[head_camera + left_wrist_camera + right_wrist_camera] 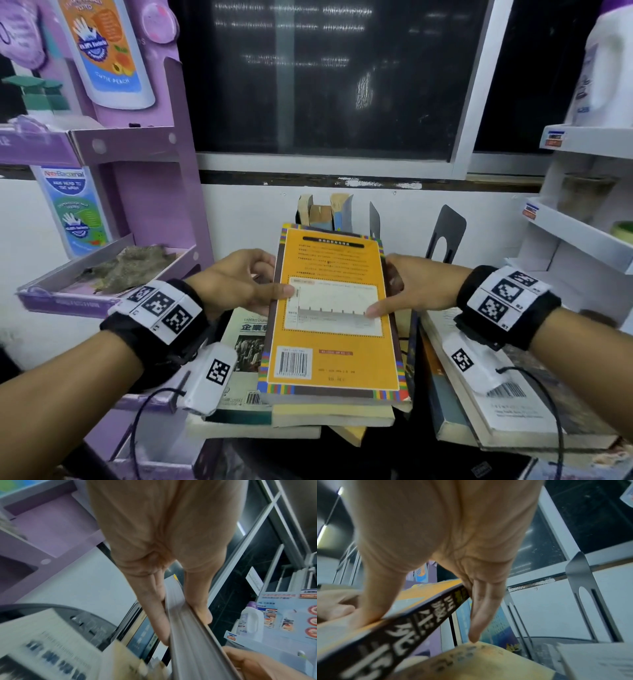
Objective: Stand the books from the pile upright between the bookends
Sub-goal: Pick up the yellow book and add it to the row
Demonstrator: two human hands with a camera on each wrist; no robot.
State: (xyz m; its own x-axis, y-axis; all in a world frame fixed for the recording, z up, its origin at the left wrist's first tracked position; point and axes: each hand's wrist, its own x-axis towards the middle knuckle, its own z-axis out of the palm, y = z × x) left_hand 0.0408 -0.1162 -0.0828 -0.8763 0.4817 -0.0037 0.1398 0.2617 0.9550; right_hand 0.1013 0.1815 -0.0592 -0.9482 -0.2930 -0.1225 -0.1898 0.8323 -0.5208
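An orange-covered book [334,308] lies back cover up, lifted just above the pile [294,416]. My left hand [246,284] grips its page edge [185,632], thumb on the cover and fingers underneath. On the other side my right hand [407,291] grips its dark spine [412,619] the same way. Behind the book, several books [325,212] stand upright beside a dark metal bookend [445,233]. A second, thinner bookend [374,217] stands just left of that one.
A purple cardboard display stand [137,192] rises at the left, with a tray [68,294] at hand height. White shelves [582,233] with a jug [606,68] are at the right. More flat books [496,411] lie under my right wrist. A dark window [325,78] is behind.
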